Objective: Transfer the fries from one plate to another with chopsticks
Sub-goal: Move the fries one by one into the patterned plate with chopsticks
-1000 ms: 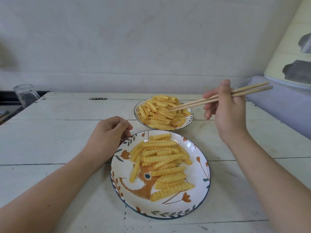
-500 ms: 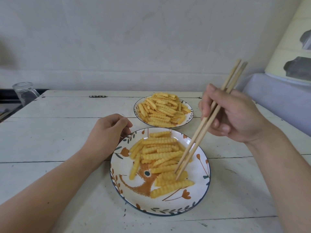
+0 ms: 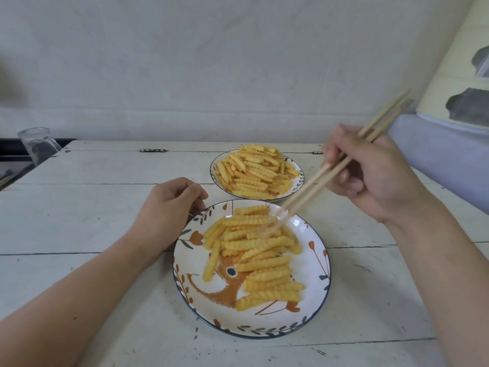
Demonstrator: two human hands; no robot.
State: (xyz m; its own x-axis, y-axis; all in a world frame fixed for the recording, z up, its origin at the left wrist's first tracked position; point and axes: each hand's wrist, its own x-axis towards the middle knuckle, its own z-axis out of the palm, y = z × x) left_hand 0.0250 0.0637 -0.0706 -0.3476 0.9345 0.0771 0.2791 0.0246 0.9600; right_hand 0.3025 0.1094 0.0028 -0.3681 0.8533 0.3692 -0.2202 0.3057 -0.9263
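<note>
Two white plates hold crinkle-cut fries. The near plate (image 3: 315,292), painted with an orange animal and leaves, carries a loose spread of fries (image 3: 260,258). The far plate (image 3: 214,172) holds a fuller heap of fries (image 3: 255,172). My right hand (image 3: 370,173) grips a pair of wooden chopsticks (image 3: 320,178); their blurred tips touch the fries at the near plate's far side. Whether a fry is pinched between them is unclear. My left hand (image 3: 169,210) rests loosely curled against the near plate's left rim.
The plates sit on a white painted plank table (image 3: 87,221). A clear glass jar (image 3: 37,145) stands at the far left corner. A pale blue cushioned seat (image 3: 444,160) lies to the right. A white wall stands behind.
One second ago the chopstick tips were over the far plate. They swung down to the near plate's lower fries, and now sit higher, at its far side. My left hand stayed put.
</note>
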